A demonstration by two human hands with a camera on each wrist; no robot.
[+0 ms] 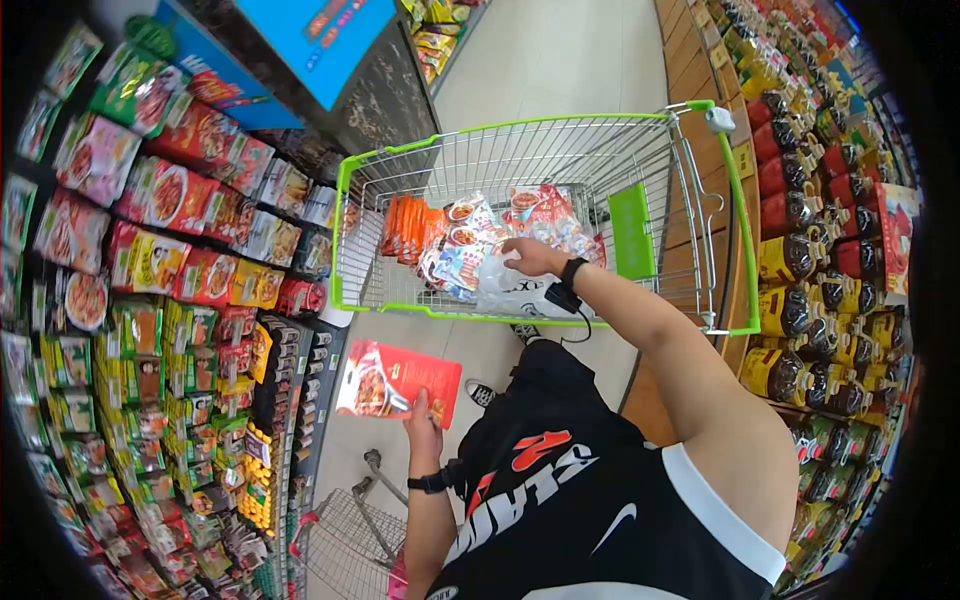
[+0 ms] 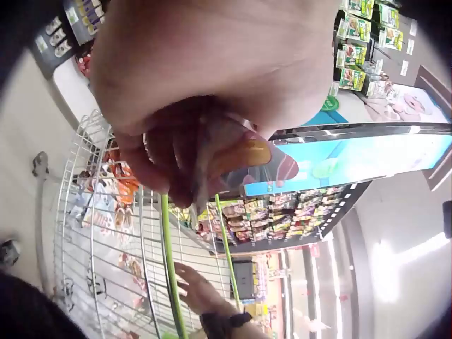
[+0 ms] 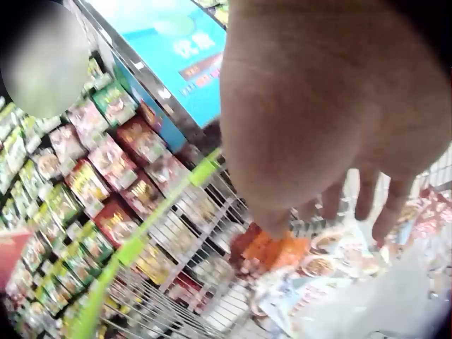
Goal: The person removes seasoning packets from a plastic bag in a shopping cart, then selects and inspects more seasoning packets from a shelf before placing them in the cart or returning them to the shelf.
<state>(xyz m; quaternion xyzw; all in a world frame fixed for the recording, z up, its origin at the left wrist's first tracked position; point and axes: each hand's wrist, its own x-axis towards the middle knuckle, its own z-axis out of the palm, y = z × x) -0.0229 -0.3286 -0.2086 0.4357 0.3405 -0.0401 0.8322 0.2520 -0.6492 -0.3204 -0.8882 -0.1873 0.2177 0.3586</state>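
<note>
Shopping cart (image 1: pixel 630 235): bright, evenly lit, sharp in head view. Blue screen (image 1: pixel 310 40) beside cart: glowing. Ceiling lamp (image 2: pixel 424 252) beyond cart: glaring. Wrist views: soft, hazy. Packets (image 1: pixel 100 158) left of cart: bowed, dark-edged.

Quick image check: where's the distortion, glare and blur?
Head: strong fisheye, black rim, shelf packets along a bowed edge, red packet fairly sharp. Left wrist: ceiling light blown out, left hand large and shadowed near the fingers. Right wrist: hazy, soft print, pale round blur upper left.

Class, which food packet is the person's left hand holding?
The red rectangular packet gripped in the left hand; the others lie inside the green-rimmed wire cart or sit on display.
</note>
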